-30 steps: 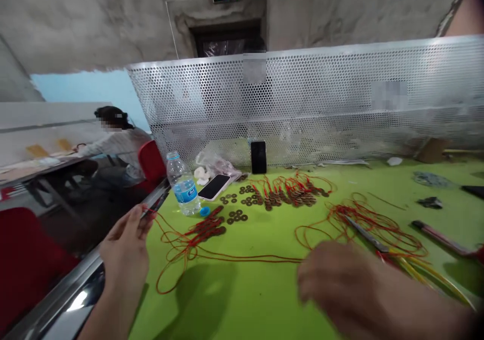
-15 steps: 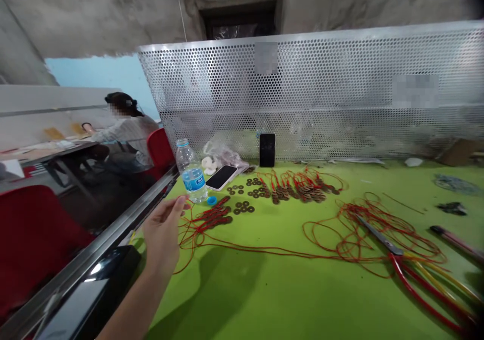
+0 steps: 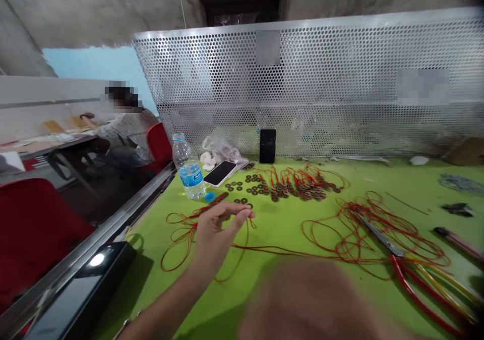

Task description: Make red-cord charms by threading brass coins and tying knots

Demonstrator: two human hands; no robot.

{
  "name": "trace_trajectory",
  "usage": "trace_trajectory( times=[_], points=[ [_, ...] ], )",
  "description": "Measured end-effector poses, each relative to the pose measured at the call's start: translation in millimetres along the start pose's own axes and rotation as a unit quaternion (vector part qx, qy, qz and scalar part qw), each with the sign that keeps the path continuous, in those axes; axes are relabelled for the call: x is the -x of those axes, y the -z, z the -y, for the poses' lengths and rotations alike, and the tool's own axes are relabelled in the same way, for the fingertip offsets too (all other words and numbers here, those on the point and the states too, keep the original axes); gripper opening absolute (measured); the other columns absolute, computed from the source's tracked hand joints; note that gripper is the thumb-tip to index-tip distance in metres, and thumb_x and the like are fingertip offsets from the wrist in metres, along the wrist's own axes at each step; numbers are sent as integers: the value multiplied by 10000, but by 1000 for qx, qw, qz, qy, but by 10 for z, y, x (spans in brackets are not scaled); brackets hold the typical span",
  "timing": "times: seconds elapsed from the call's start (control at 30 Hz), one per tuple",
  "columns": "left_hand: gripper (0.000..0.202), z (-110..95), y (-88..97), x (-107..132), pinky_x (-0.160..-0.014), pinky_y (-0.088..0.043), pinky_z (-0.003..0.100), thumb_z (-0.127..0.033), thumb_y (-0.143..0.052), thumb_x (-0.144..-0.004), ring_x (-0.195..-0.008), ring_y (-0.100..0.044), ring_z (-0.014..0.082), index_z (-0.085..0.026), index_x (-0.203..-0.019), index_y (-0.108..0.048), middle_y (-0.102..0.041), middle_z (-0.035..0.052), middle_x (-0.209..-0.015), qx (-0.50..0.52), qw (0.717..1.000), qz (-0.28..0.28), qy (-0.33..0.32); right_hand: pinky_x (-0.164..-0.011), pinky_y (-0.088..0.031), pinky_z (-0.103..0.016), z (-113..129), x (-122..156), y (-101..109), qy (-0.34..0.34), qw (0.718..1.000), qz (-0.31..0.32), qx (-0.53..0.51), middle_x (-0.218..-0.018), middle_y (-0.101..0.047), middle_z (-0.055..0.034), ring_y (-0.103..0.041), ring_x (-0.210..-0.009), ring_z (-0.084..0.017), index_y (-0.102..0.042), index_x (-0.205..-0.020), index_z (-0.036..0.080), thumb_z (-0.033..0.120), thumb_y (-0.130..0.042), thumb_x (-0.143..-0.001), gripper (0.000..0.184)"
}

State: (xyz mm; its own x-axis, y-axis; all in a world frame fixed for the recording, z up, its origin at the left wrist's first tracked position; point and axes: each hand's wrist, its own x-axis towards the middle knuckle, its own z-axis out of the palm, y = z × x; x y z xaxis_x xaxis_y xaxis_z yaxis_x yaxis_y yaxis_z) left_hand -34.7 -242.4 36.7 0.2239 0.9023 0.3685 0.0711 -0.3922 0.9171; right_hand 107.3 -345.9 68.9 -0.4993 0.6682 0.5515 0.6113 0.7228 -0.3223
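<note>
My left hand [image 3: 217, 229] reaches out over the green table [image 3: 280, 284], fingertips pinched on a red cord [image 3: 181, 231] that loops across the left of the table. Just beyond my fingers lie loose brass coins [image 3: 242, 184] and a heap of coins strung on red cord [image 3: 298, 188]. My right hand [image 3: 313, 304] is a close blur at the bottom edge, so its fingers cannot be made out. More red cord [image 3: 355, 229] is tangled at the right, under scissors [image 3: 381, 236] with red and yellow handles.
A water bottle [image 3: 188, 167], its blue cap [image 3: 209, 196], a flat phone [image 3: 220, 173], an upright phone [image 3: 267, 146] and a plastic bag [image 3: 223, 153] stand near the perforated metal screen [image 3: 340, 77]. A black device [image 3: 86, 284] lies by the left edge. A seated person [image 3: 128, 123] works further left.
My left hand has moved right from the table's left edge toward the coins, drawing the red cord along. My right hand, out of view half a second ago, is back as a blur at the bottom.
</note>
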Motion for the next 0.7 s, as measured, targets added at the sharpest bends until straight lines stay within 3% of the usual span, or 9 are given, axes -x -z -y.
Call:
trace_trajectory(
  times=[0.07, 0.13, 0.23, 0.5, 0.7],
  points=[
    [150, -68, -106, -58, -691, -513, 259, -301, -645, -739, -724, -646, 161, -153, -750, -663, -701, 51, -754, 0, 1000, 17, -11, -627, -493, -261, -238, -159, 177, -53, 998, -38, 16, -878, -649, -8, -597, -750, -132, -634, -921, 259, 209, -450, -867, 198],
    [141, -102, -190, -101, -672, -505, 248, -298, -638, -743, -706, -635, 150, -160, -737, -663, -694, 39, -742, -18, 999, 20, -33, -658, -484, -253, -469, -285, 291, -158, 985, -66, 19, -858, -657, -19, -600, -746, -133, -644, -880, 215, 216, -532, -823, 126],
    [148, -74, -253, -107, -644, -490, 229, -295, -617, -763, -667, -620, 133, -170, -695, -656, -683, 14, -700, -67, 996, 33, -48, -610, -469, -219, -713, -359, 322, -213, 976, -28, -41, -799, -654, -7, -586, -671, -110, -655, -820, 200, 271, -592, -795, 98],
    [116, 130, -174, -28, -625, -475, 208, -257, -608, -765, -648, -628, 124, -179, -718, -681, -700, 0, -705, -156, 985, 75, -16, -719, -441, -277, -829, -316, 91, -171, 982, 75, 38, -846, -667, -7, -605, -764, -146, -681, -849, 205, 202, -580, -822, 105],
    [72, 149, -154, -38, -632, -482, 223, -226, -628, -733, -644, -639, 136, -189, -701, -681, -707, 4, -712, -204, 976, 72, -30, -658, -419, -272, -798, -311, 53, -158, 974, 117, 109, -854, -637, -19, -594, -747, -154, -656, -868, 188, 217, -531, -864, 128]
  ],
)
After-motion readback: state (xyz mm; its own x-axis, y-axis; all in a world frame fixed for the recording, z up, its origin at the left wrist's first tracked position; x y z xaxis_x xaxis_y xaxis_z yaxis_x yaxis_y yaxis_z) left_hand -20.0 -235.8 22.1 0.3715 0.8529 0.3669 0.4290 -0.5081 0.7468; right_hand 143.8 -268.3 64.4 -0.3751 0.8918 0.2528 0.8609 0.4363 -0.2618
